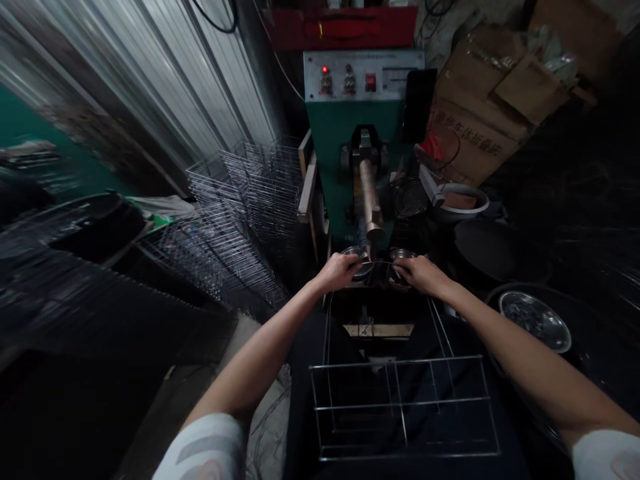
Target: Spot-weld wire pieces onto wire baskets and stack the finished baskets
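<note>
A wire rack [401, 404] of thin metal rods stretches from my lap to the front of a green spot welding machine [330, 173]. My left hand [339, 271] is closed, fingers pinched at the rack's far end, just left of the welder's lower tip. A small shiny piece shows by its fingertips; its kind is unclear. My right hand [421, 274] is closed around the far right part of the same rack. Between the hands a thin wire passes under the copper-coloured upper electrode arm [369, 193]. Whether the electrode touches the wire I cannot tell.
Stacked wire racks [240, 213] stand to the left, beside a corrugated metal wall [145, 73]. At the right are a shiny bowl [535, 320] of small parts, a grey basin [460, 202] and a cardboard box [480, 113]. A dark phone [419, 103] leans against the machine.
</note>
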Action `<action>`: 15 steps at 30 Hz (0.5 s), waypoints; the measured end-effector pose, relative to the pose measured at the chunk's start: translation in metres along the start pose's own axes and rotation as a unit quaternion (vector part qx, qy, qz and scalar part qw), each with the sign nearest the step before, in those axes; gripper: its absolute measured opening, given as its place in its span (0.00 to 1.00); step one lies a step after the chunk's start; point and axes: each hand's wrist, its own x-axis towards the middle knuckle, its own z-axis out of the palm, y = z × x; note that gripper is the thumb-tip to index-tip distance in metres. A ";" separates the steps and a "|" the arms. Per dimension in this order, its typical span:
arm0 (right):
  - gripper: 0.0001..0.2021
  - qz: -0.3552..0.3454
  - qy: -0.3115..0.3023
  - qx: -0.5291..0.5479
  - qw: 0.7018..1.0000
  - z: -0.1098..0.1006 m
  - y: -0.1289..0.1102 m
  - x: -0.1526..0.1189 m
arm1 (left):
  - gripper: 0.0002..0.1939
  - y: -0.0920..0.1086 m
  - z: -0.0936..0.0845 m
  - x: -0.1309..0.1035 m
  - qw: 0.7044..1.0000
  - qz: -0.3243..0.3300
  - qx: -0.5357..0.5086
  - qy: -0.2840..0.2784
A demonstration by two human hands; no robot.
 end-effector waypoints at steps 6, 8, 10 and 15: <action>0.11 -0.005 -0.009 -0.009 1.000 -0.001 0.000 0.003 | 0.13 -0.003 0.002 0.000 1.000 -0.001 -0.004 0.004; 0.11 -0.003 -0.010 -0.003 1.000 -0.001 0.000 0.003 | 0.12 -0.004 0.002 0.000 1.000 0.000 -0.005 0.005; 0.11 -0.001 -0.013 -0.001 1.000 -0.001 0.000 0.003 | 0.12 -0.004 0.003 0.000 1.000 0.000 -0.007 0.008; 0.11 0.002 -0.013 0.001 1.000 -0.002 -0.003 0.002 | 0.12 -0.002 0.003 -0.001 1.000 0.000 -0.014 0.007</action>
